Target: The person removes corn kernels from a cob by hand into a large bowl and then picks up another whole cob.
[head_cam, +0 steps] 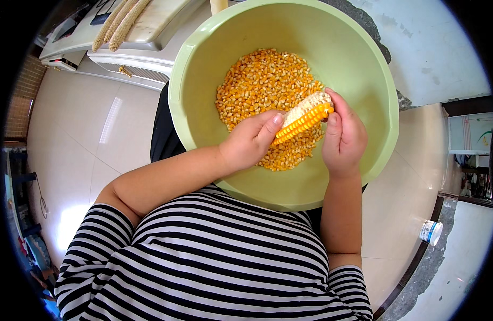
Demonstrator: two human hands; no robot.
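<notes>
A dried corn cob is held slantwise above a big light green plastic basin. Bare pale cob shows along its upper side, while rows of yellow kernels remain along the lower side. My left hand grips the lower left end, thumb on top. Around the upper right end are the fingers and thumb of my right hand. Beneath both hands, a heap of loose yellow-orange corn kernels covers part of the basin's bottom. The basin rests over my lap, against my striped shirt.
Several stripped corn cobs lie on a pale marble-like tabletop at the upper left, beside a dark cable. A white tub with a blue band is at the right, by the wall's edge. Pale floor tiles surround the basin.
</notes>
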